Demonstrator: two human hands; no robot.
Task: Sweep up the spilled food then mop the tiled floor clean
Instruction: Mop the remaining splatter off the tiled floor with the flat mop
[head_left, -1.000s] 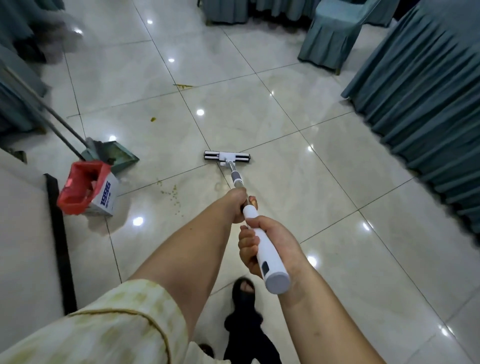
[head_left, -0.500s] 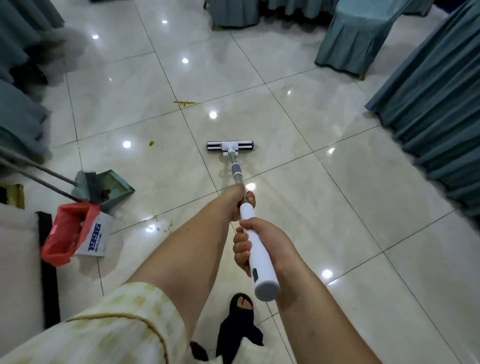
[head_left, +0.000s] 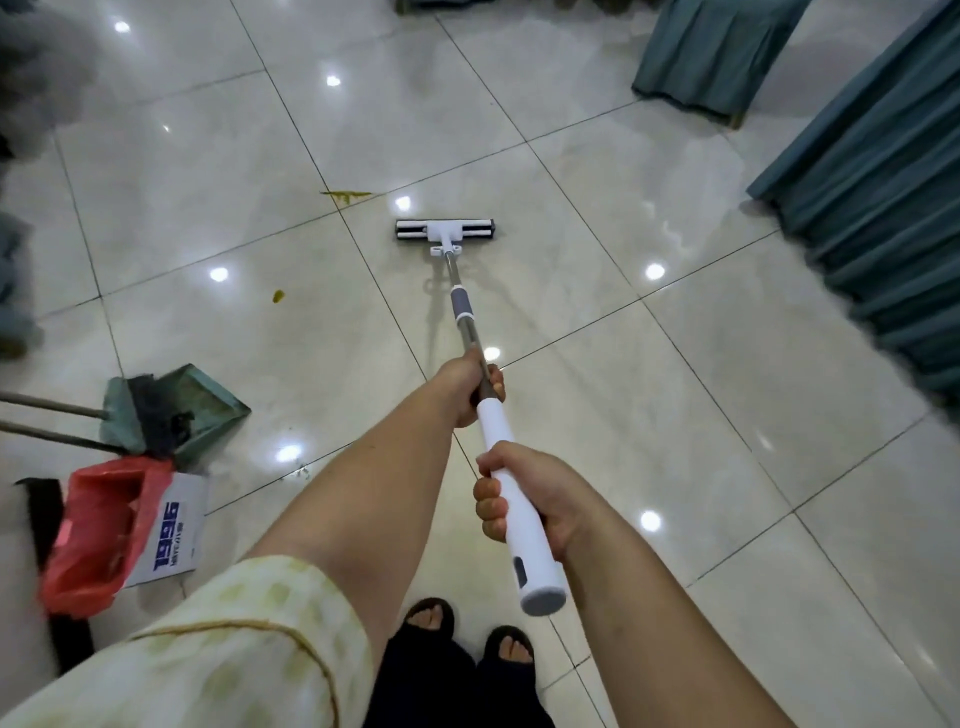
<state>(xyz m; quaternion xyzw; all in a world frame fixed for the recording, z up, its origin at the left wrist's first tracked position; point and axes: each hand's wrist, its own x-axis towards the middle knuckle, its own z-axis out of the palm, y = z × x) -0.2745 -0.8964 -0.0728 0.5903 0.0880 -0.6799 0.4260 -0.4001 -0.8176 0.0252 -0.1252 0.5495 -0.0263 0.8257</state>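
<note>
I hold a white-handled mop (head_left: 511, 483) with both hands. My left hand (head_left: 470, 387) grips the shaft higher up, where metal meets the white grip. My right hand (head_left: 524, 499) is closed around the white grip near its end. The flat mop head (head_left: 445, 230) lies on the glossy tiled floor (head_left: 623, 364) ahead of me. A yellow food smear (head_left: 347, 195) sits just left of the head on a grout line. A small yellow bit (head_left: 278, 296) lies further left. A few crumbs (head_left: 301, 472) remain near my left arm.
A green dustpan with a dark broom (head_left: 171, 410) rests on the floor at left, their handles running off-frame. A cardboard box lined with a red bag (head_left: 111, 535) stands beside it. Teal draped tablecloths (head_left: 883, 182) and a covered chair (head_left: 711, 57) border the right and far side.
The mop head has slid forward across the tiles, away from the crumbs near the box and closer to the yellow smear. Both hands kept their grip on the handle.
</note>
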